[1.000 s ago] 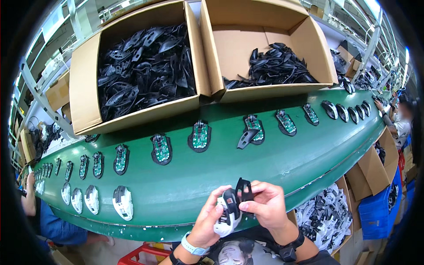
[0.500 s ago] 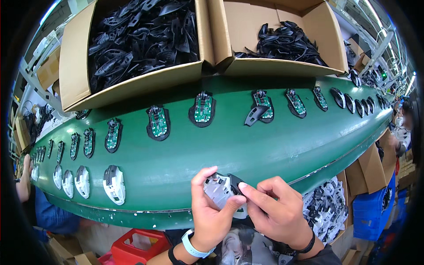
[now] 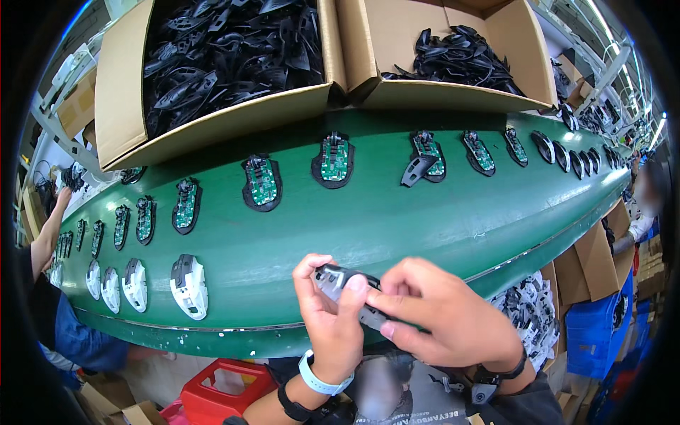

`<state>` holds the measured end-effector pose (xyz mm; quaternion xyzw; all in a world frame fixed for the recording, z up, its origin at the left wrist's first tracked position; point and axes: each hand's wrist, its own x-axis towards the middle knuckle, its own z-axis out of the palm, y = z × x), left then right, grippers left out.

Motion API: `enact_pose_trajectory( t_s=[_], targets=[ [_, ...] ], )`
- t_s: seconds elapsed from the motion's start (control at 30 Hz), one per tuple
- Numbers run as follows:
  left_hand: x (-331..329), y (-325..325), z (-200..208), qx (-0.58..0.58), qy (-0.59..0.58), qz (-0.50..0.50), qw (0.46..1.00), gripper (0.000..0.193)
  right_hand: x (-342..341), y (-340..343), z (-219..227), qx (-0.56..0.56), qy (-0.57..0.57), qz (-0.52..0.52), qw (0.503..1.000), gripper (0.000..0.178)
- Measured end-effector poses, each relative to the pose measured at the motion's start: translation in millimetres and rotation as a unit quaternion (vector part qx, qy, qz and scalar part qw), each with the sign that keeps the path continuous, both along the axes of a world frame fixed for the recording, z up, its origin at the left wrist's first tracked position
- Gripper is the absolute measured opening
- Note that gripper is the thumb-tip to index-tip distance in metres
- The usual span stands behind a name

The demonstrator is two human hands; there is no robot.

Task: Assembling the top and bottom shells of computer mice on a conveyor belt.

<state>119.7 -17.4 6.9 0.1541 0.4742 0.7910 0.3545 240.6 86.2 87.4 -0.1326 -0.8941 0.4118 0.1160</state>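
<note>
Cartons (image 3: 212,127) hold black shells (image 3: 234,57); both hands grip mouse (image 3: 343,287).

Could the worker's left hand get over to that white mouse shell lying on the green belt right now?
Probably yes. The white shell lies unobstructed on the belt, just left of the left hand. But that hand and the right hand are both gripping a mouse part.

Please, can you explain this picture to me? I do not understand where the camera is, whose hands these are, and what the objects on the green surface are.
The camera sits on a person's head and looks down, so the edges bend. The left hand and right hand are that person's own; together they hold a small mouse shell. On the green belt lie mouse bases with green circuit boards and some white shells. Behind stand cardboard boxes of black plastic parts.
</note>
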Motion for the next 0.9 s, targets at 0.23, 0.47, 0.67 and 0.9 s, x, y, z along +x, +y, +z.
enact_pose_trajectory(
  t_s=[0.23, 0.47, 0.67, 0.9],
  targets=[
    [-19.1, -10.7, -7.3, 0.126, 0.031, -0.017, 0.991, 0.052, -16.4, -29.6, -56.5, -0.515, 0.095, -0.106, 0.845, 0.07],
    [-52.7, -29.2, 2.9, 0.085, 0.074, -0.094, 0.989, 0.048, -26.9, -22.8, -65.7, -0.421, 0.126, -0.11, 0.891, 0.062],
    [-55.9, -14.7, -0.1, 0.068, 0.031, -0.112, 0.991, 0.049, -31.8, 2.6, -77.5, -0.438, 0.153, -0.119, 0.878, 0.05],
    [-65.4, 43.4, 27.1, 0.058, -0.015, -0.119, 0.991, 0.067, -49.4, 38.0, -48.1, -0.228, 0.117, -0.179, 0.95, 0.059]
  ],
)
